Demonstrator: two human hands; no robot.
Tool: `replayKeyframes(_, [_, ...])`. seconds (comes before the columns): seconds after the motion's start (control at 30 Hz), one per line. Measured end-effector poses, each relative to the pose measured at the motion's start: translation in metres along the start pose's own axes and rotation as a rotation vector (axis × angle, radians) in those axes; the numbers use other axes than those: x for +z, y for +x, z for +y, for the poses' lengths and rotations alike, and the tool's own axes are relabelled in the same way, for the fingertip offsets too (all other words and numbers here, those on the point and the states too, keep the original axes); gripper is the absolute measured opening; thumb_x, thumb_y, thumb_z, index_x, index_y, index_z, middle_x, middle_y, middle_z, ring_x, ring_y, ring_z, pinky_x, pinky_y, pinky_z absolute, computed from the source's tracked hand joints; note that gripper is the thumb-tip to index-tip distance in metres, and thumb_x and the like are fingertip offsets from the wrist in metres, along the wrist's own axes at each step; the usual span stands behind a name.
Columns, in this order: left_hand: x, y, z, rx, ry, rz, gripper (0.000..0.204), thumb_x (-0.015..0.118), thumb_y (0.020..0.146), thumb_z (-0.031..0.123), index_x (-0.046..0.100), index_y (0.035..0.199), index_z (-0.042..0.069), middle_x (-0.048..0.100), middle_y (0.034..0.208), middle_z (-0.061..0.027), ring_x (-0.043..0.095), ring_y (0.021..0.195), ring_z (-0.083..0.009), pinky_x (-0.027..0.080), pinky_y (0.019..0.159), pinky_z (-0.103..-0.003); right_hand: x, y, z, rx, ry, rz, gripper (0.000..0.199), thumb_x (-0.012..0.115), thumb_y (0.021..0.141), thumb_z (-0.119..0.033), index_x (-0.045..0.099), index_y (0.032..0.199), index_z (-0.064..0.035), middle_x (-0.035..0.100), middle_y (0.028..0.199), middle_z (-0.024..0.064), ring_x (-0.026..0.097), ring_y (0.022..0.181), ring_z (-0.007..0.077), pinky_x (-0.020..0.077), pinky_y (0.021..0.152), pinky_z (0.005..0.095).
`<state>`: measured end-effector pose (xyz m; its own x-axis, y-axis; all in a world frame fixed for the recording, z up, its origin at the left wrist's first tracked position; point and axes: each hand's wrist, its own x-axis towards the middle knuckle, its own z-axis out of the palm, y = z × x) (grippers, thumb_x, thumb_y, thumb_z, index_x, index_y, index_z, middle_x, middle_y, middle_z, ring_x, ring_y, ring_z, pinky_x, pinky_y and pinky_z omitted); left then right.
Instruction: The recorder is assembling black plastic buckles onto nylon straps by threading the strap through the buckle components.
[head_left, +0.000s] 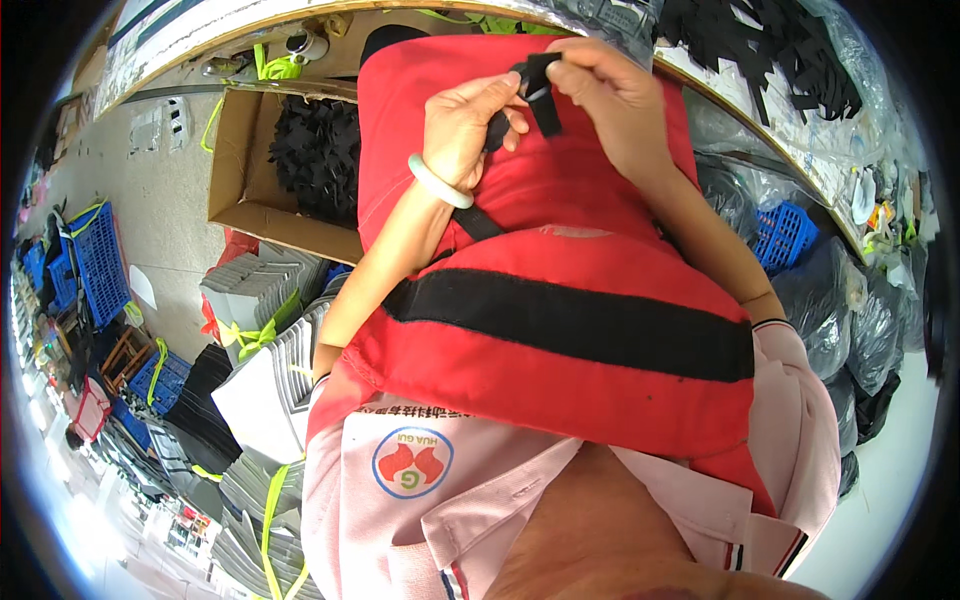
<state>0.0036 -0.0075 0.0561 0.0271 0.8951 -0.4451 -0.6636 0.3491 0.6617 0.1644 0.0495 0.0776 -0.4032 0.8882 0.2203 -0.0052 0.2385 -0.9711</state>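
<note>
A red padded vest (560, 250) with a wide black band across it lies over my lap and chest. My left hand (462, 125), with a pale green bangle on its wrist, pinches a black strap (541, 95) near the vest's top edge. My right hand (610, 95) grips the same strap's upper end with a black buckle piece between the fingers. Both hands are close together above the vest. A second black strap runs under my left wrist.
An open cardboard box (240, 185) of black foam pieces stands to the left. Stacks of grey folded cartons tied with yellow-green tape (265, 340) lie lower left. Blue crates (95, 260) are further left. Black strap pieces (770, 40) and dark plastic bags (850, 320) lie on the right.
</note>
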Motion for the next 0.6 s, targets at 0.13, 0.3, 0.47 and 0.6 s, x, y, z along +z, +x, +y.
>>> replayKeyframes(0.13, [0.002,0.0,-0.002,0.165,0.104,0.098,0.016,0.064,0.089,0.008,0.066,0.093,-0.008,0.066,0.076,-0.0119,0.061,0.053,-0.0145,0.044,0.04,-0.021,-0.003,0.007,-0.032,0.127,0.063,0.0,0.019,0.063,0.091,-0.015,0.065,0.103,-0.0005,0.061,0.069,0.0013,0.055,0.054,0.005,0.0417,0.047,0.0174])
replayKeyframes(0.3, [0.007,-0.006,-0.001,0.332,0.266,0.111,0.016,0.063,0.089,0.006,0.067,0.099,-0.006,0.066,0.074,-0.0113,0.055,0.048,-0.0105,0.043,0.041,-0.02,-0.013,-0.002,-0.018,0.603,0.08,-0.213,0.019,0.064,0.091,-0.021,0.062,0.089,-0.0018,0.06,0.066,0.002,0.054,0.048,0.0063,0.041,0.042,0.019])
replayKeyframes(0.47, [0.01,-0.008,-0.006,0.475,0.331,0.083,0.015,0.064,0.086,-0.001,0.068,0.1,-0.004,0.065,0.084,-0.0106,0.055,0.053,-0.0092,0.044,0.043,-0.02,-0.002,-0.005,-0.01,0.618,0.196,-0.127,0.02,0.063,0.091,-0.022,0.06,0.088,-0.0032,0.06,0.066,0.0022,0.056,0.051,0.0071,0.0448,0.047,0.0195])
replayKeyframes(0.6, [0.004,-0.008,0.002,0.562,0.377,0.034,0.016,0.063,0.084,-0.006,0.069,0.099,-0.004,0.062,0.093,-0.0084,0.057,0.059,-0.0094,0.047,0.047,-0.02,0.007,-0.003,-0.018,0.527,0.349,0.012,0.022,0.062,0.092,-0.025,0.061,0.098,-0.0033,0.059,0.068,0.0012,0.058,0.059,0.0075,0.0464,0.052,0.0194])
